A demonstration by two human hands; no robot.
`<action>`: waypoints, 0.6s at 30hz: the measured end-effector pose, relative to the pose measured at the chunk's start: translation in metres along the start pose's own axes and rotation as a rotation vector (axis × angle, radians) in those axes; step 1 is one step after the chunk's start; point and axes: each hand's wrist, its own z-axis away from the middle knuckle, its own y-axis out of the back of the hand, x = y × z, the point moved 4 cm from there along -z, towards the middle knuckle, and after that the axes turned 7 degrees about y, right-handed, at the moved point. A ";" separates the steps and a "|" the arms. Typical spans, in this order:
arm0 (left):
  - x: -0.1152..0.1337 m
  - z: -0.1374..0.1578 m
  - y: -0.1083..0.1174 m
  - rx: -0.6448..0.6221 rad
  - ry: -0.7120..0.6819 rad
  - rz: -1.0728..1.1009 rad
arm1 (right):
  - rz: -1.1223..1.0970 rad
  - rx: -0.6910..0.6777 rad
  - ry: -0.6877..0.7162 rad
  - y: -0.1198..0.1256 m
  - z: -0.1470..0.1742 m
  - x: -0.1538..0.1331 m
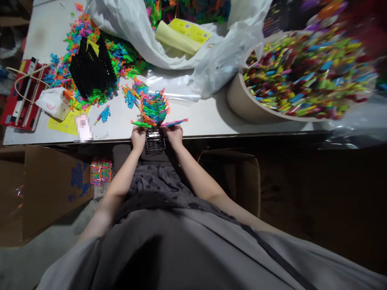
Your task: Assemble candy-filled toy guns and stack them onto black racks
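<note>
At the table's front edge, my left hand (138, 138) pinches a slim green plastic toy gun (140, 124) with an orange tip. My right hand (175, 135) has its fingers closed on a pink and blue toy gun (177, 122). Both toys point outward, seen nearly edge-on. A small metal wire rack (155, 141) sits between the hands, overhanging my lap. Right behind it, a neat stack of colourful toy guns (155, 108) stands in rows. Several loose pieces (130, 98) lie left of the stack. Fingertips are partly hidden by the toys.
A black basket (92, 70) stands amid a heap of toys at left, near a red sealer-like device (22, 96). A large tub (242, 98) of wrapped candies is at right. A white bag (121, 24) lies behind. Cardboard boxes (54, 189) flank my legs.
</note>
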 end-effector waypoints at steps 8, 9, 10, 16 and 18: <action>0.001 -0.005 0.002 -0.097 -0.157 -0.167 | 0.315 0.021 0.003 0.001 -0.001 -0.005; 0.001 -0.006 0.002 -0.118 -0.191 -0.194 | 0.350 -0.001 0.042 0.000 -0.001 -0.006; 0.002 -0.006 0.002 -0.132 -0.223 -0.224 | 0.391 -0.022 0.082 0.000 0.000 -0.007; 0.011 -0.006 0.002 -0.160 -0.247 -0.364 | 0.537 -0.082 0.197 -0.004 0.003 -0.006; 0.014 -0.004 -0.001 -0.151 -0.216 -0.373 | 0.557 -0.083 0.213 -0.005 0.004 -0.007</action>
